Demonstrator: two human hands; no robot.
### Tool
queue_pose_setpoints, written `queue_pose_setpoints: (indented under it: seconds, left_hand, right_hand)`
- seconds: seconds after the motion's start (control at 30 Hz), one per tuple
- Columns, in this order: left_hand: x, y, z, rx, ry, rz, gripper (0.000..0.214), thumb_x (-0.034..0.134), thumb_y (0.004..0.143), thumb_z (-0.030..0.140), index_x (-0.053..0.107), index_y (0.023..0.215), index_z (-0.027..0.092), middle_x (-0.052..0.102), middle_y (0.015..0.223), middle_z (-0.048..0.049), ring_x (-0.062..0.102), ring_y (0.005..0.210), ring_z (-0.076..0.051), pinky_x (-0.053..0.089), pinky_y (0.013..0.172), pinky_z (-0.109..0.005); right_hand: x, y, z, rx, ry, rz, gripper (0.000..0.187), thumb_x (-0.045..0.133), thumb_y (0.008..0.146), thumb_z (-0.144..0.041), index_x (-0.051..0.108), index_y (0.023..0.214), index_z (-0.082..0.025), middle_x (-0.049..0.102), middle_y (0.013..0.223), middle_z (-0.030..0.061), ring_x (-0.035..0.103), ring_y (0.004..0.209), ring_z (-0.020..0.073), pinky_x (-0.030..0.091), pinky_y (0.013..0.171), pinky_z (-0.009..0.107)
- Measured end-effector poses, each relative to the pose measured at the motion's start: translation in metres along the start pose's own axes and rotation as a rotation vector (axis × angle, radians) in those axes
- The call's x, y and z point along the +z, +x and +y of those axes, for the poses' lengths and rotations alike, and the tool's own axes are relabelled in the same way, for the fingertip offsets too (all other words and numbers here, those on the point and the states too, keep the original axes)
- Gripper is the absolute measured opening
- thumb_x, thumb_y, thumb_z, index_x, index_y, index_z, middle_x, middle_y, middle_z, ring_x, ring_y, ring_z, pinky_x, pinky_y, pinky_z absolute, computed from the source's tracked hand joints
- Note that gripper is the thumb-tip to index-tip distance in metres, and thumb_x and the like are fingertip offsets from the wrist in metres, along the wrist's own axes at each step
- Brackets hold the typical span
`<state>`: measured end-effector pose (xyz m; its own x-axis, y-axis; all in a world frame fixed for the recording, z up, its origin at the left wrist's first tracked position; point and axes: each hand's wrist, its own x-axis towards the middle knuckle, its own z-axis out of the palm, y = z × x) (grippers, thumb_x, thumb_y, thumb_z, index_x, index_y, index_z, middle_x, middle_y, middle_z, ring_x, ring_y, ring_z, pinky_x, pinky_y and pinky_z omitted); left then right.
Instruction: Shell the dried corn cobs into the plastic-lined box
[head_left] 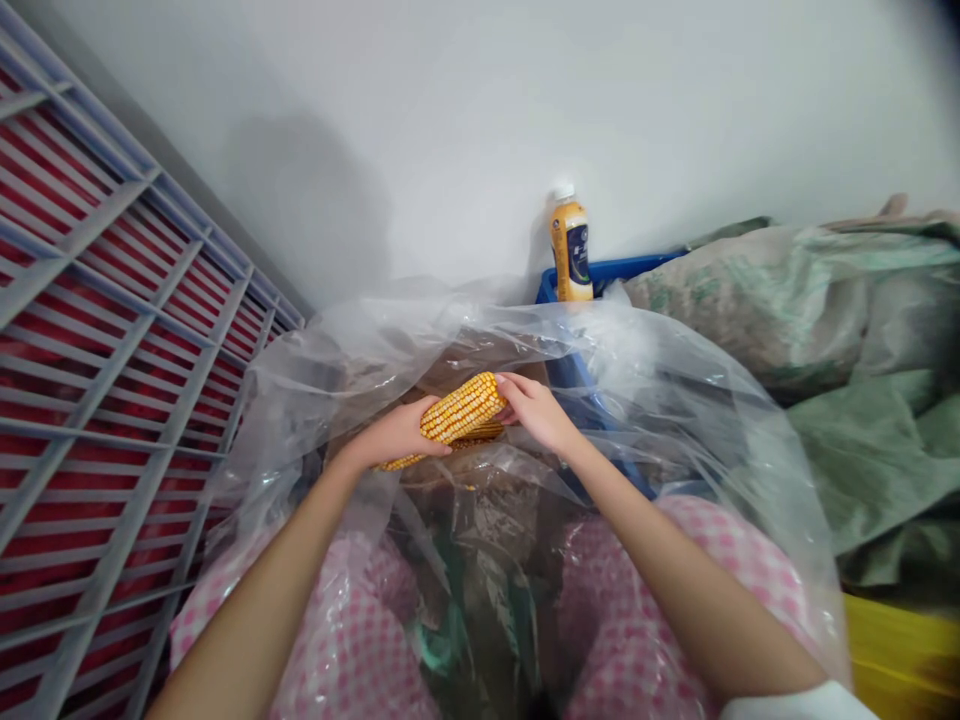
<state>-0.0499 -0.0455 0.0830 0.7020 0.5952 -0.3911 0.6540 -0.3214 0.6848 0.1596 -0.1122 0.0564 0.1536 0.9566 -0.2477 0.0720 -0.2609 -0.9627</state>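
Observation:
My left hand is wrapped round the lower part of a dried yellow corn cob, which lies slanted up to the right. My right hand has its fingers curled against the cob's upper end. A second cob peeks out just under the first. Both hands hover over the mouth of a large clear plastic bag spread across my lap, which is covered in pink checked cloth.
A yellow bottle with a white cap stands on a blue crate against the white wall. Green woven sacks pile up on the right. A grey metal grille over red fills the left. Something yellow lies at the lower right.

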Motion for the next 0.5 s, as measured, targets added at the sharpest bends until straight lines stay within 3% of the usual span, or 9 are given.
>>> queue_pose_setpoints:
  seconds: [0.07, 0.2, 0.33, 0.43, 0.5]
  left_hand:
    - [0.000, 0.001, -0.003, -0.019, -0.036, 0.001, 0.064, 0.069, 0.059, 0.040, 0.049, 0.114, 0.015, 0.058, 0.116, -0.0082, 0.055, 0.104, -0.026, 0.041, 0.091, -0.036]
    - [0.004, 0.003, 0.003, -0.038, -0.286, 0.033, 0.064, 0.069, 0.061, 0.038, 0.047, 0.116, 0.014, 0.056, 0.120, -0.0096, 0.053, 0.108, -0.024, 0.040, 0.093, -0.035]
    - [0.019, 0.003, 0.021, -0.057, -0.519, 0.014, 0.064, 0.069, 0.062, 0.038, 0.046, 0.117, 0.013, 0.055, 0.122, -0.0100, 0.052, 0.109, -0.024, 0.041, 0.092, -0.034]
    - [0.033, 0.000, 0.031, -0.129, -0.566, -0.026, 0.065, 0.068, 0.064, 0.045, 0.047, 0.116, 0.012, 0.058, 0.116, -0.0106, 0.054, 0.104, -0.024, 0.042, 0.087, -0.033]
    - [0.041, 0.000, 0.033, -0.165, -0.638, -0.049, 0.059, 0.058, 0.071, 0.052, 0.050, 0.114, 0.013, 0.059, 0.112, -0.0103, 0.055, 0.101, -0.022, 0.042, 0.085, -0.032]
  right_hand:
    - [0.002, -0.001, -0.003, 0.044, 0.076, 0.006, 0.036, 0.047, 0.081, -0.048, 0.062, 0.096, -0.019, 0.065, 0.083, 0.0033, 0.060, 0.059, 0.0116, 0.049, 0.054, 0.024]
    - [0.011, -0.007, -0.009, 0.147, 0.438, -0.048, 0.045, 0.045, 0.078, -0.059, 0.060, 0.094, -0.019, 0.065, 0.087, 0.0043, 0.060, 0.069, 0.0125, 0.050, 0.062, 0.024]
    - [0.028, -0.014, -0.004, 0.207, 0.612, -0.139, 0.036, 0.060, 0.072, -0.051, 0.059, 0.095, -0.023, 0.067, 0.087, 0.0013, 0.061, 0.073, 0.0133, 0.050, 0.067, 0.026]
    - [0.037, -0.015, 0.005, 0.264, 0.679, -0.036, 0.033, 0.069, 0.065, -0.041, 0.060, 0.090, -0.021, 0.067, 0.081, -0.0006, 0.060, 0.067, 0.0127, 0.049, 0.062, 0.025]
    - [0.038, -0.013, 0.009, 0.325, 0.735, 0.071, 0.028, 0.071, 0.063, -0.036, 0.061, 0.082, -0.018, 0.065, 0.073, -0.0010, 0.058, 0.062, 0.0118, 0.047, 0.058, 0.022]
